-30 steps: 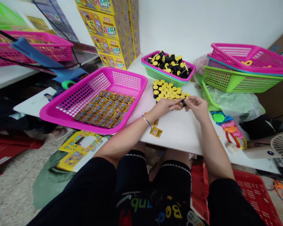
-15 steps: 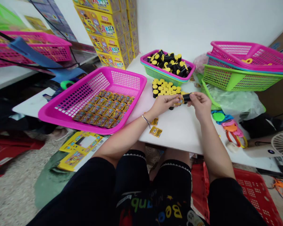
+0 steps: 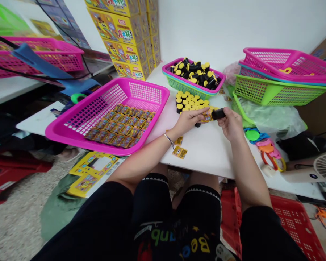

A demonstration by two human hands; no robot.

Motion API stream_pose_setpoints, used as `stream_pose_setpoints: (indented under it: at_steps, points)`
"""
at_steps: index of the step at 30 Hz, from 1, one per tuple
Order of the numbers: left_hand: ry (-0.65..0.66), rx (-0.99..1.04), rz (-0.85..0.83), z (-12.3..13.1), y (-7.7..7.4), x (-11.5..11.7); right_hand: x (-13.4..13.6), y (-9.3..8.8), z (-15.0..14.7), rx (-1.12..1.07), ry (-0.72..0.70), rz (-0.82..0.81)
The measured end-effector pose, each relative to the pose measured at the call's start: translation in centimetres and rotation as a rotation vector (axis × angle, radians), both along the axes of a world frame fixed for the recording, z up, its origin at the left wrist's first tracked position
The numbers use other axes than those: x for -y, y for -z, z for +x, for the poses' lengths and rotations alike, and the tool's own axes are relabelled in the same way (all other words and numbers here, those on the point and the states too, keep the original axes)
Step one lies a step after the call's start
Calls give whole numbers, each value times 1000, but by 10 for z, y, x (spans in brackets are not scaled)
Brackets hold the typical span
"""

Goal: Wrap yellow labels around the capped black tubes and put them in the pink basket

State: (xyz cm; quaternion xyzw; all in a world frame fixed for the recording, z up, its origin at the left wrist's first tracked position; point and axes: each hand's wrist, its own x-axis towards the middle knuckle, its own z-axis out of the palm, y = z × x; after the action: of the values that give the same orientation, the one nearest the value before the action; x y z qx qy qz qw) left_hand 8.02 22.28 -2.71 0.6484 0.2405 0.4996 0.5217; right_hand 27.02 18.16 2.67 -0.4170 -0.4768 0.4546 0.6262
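Over the white table, my right hand [image 3: 230, 123] is closed on a small black cylinder [image 3: 218, 114]. My left hand [image 3: 191, 120] pinches a small printed yellow wrapper [image 3: 207, 116], its index finger stretched along the top. Wrapper and cylinder meet between the hands; whether one is inside the other I cannot tell. Just behind stand several black cylinders with yellow caps [image 3: 191, 102] in a cluster. Two flat yellow printed pieces [image 3: 179, 152] lie near the table's front edge. To the left, a large pink basket [image 3: 65, 136] holds rows of wrapped pieces [image 3: 122, 127].
A pink-rimmed basket [image 3: 167, 70] heaped with capped cylinders stands at the back. Stacked yellow boxes [image 3: 122, 34] rise at the back left. At right are nested baskets [image 3: 268, 90], coloured bands [image 3: 268, 152] and a white fan [image 3: 324, 168].
The black cylinder has turned slightly in my right hand, and more of its side shows. My left index finger has stretched out over the wrapper.
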Motion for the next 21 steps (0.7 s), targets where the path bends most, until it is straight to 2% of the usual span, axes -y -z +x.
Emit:
stream_pose_setpoints:
  at_steps: [5, 10, 14, 16, 21]
  points:
    - [-12, -59, 87, -2, -4, 2, 1, 1, 2, 61, -51, 0]
    - [-66, -156, 96, -2, -13, 10, 2, 1, 1, 181, -8, 62]
    - [-105, -149, 120, 0, -15, 14, 5, 5, -11, 261, 2, 57]
    - [-119, -157, 175, 1, -13, 15, 8, 9, -17, 356, 58, 68]
    - [-182, -310, 372, 3, -11, 22, 13, 16, -20, 749, 340, 92]
